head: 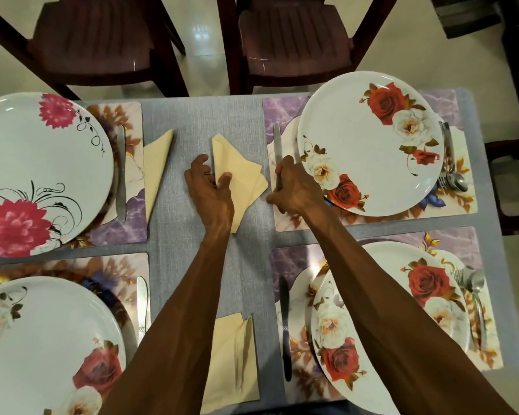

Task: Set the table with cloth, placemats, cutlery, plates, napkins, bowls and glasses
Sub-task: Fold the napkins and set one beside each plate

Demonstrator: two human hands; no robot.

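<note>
A grey-blue cloth (174,121) covers the table, with four floral placemats on it. On the cloth between the two far mats lies a folded yellow napkin (240,172). My left hand (210,190) pinches its left edge, thumb on top. My right hand (294,190) grips the handle of a table knife (277,145). That knife lies on the far right placemat (285,115), just left of a rose-patterned plate (369,145). A fork and spoon (453,178) lie to the right of this plate.
Another yellow napkin (158,172) lies by the far left mat and one (231,357) near me. Flowered plates (36,175) (42,348) (342,333) sit on the other mats with knives (121,175) (141,307) (285,324). Dark chairs (93,34) (294,34) stand behind the far edge.
</note>
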